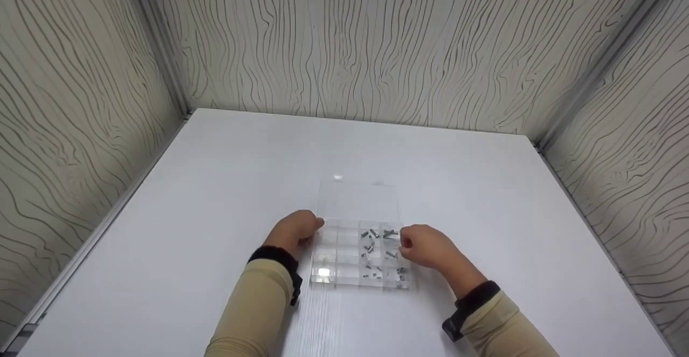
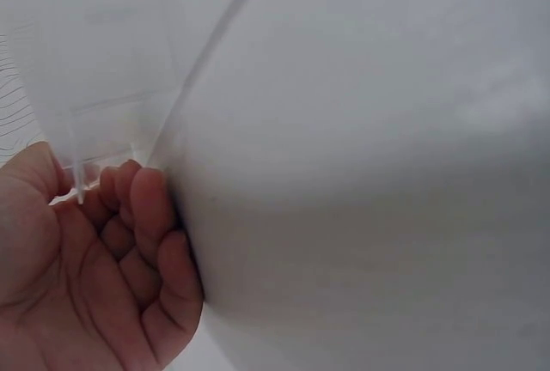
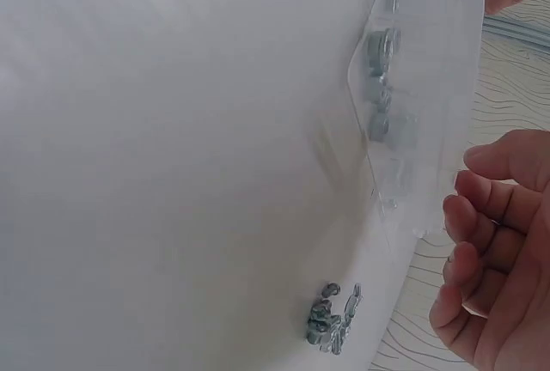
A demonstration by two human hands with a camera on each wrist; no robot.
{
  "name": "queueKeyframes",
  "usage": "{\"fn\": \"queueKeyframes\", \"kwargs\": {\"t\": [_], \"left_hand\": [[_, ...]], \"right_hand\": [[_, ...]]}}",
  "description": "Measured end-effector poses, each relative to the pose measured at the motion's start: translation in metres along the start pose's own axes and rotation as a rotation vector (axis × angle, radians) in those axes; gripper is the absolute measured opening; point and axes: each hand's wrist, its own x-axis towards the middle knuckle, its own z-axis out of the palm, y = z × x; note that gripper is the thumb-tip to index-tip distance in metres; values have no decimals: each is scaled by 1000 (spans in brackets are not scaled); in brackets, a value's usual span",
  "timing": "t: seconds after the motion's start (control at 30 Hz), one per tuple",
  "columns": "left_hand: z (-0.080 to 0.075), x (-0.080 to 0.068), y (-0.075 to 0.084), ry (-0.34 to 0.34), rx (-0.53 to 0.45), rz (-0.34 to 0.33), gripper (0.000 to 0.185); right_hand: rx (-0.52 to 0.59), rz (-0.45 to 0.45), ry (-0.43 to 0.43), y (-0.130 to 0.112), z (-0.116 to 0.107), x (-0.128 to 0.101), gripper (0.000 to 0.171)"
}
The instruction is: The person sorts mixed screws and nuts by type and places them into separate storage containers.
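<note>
Nearest us, the left hand [image 1: 293, 231] curls its fingers against the left edge of the clear plastic box [image 1: 359, 254], and the right hand [image 1: 422, 245] sits at its right edge, fingers bent; whether they truly pinch it I cannot tell. The box lies mid-table [image 1: 215, 195], lid [image 1: 358, 201] flat behind. One jolt could scatter the small screws [image 1: 377, 234] across compartments. The right wrist view shows screws [image 3: 331, 319] close; the left wrist view shows none.
</note>
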Motion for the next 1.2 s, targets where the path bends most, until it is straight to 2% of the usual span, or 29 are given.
{"fn": "queueKeyframes", "kwargs": {"t": [0.17,0.3,0.4,0.6,0.87,1.0,1.2], "left_hand": [[1,0,0,-2,-29,-3,52],[1,0,0,-1,-20,5,52],[1,0,0,-1,-4,14,52],[0,2,-2,-18,21,14,54],[2,3,-2,-10,25,14,54],[3,2,-3,6,23,19,52],[3,2,-3,18,16,30,51]], "right_hand": [[65,85,-20,7,-6,-1,14],[35,132,-13,19,-7,-1,11],[-8,129,-13,29,-6,-2,8],[7,126,-103,45,-4,-9,16],[11,160,-198,47,0,-14,17],[14,176,-211,48,2,-13,18],[-8,148,-197,49,3,-14,18]]}}
